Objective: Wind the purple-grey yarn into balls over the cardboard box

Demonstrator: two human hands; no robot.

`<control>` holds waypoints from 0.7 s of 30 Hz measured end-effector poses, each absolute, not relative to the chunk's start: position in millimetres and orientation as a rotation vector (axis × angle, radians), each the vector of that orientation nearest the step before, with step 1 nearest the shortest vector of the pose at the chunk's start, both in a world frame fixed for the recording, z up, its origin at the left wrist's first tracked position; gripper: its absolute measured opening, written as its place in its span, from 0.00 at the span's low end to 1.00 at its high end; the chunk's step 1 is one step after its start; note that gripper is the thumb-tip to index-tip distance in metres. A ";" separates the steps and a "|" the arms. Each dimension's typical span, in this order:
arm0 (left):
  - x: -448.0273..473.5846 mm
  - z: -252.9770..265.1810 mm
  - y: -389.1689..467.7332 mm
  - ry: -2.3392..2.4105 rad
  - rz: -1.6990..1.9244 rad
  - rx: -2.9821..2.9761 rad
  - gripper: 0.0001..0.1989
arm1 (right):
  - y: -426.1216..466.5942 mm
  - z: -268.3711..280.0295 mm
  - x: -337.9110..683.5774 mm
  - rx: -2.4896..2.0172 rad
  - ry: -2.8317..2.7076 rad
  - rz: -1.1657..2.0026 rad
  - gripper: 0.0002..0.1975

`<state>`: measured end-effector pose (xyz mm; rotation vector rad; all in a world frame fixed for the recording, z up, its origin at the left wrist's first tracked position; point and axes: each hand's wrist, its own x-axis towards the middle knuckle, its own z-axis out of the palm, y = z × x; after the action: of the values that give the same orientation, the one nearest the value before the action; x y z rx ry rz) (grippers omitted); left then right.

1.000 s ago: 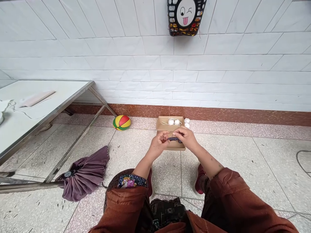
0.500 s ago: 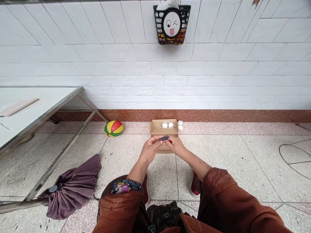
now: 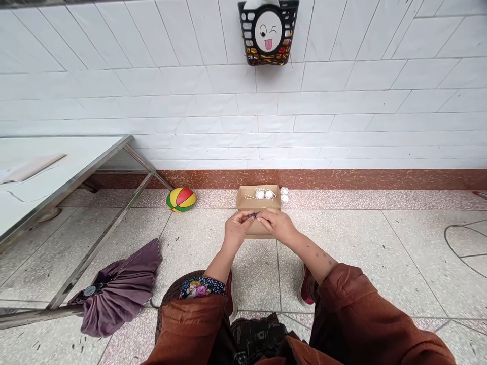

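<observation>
My left hand (image 3: 235, 232) and my right hand (image 3: 280, 226) meet over an open cardboard box (image 3: 245, 204). Between their fingertips is a small dark blue bundle (image 3: 252, 215) that looks like wound yarn, each hand pinching one end. Fingers cover most of it now, especially on the right. Beyond the hands, balls of white string (image 3: 259, 194) with loose ends lie in the far part of the box. More small white balls (image 3: 284, 194) sit on the floor just right of it. My hands and forearms hide part of the box's near side.
A colourful ball (image 3: 181, 199) rests by the wall, left of the box. Nearer lies a folded purple umbrella (image 3: 122, 294), beside a metal-framed table (image 3: 95, 152). A black basket (image 3: 268, 56) hangs on the tiled wall. A wire frame (image 3: 456, 248) is at the right.
My right hand has turned and its fingers have come further over the dark blue bundle, so less of it shows. The whole view has shifted slightly.
</observation>
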<state>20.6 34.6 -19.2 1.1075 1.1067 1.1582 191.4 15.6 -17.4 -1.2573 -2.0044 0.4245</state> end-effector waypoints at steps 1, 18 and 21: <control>20.1 -18.8 33.2 1.101 1.124 1.134 0.13 | 18.3 -16.3 194.8 -1.273 -1.978 0.416 0.08; 13.1 -14.0 19.4 1.075 1.239 1.126 0.10 | -13.9 -11.7 190.2 -1.119 -2.135 0.471 0.09; 7.7 -15.2 11.9 1.093 1.164 1.263 0.09 | -8.7 -4.6 194.9 -1.092 -2.015 0.469 0.10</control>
<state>7.7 11.9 -15.2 1.2628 1.0926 1.1644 194.9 -8.7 -4.6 -1.0923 -2.0151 0.4691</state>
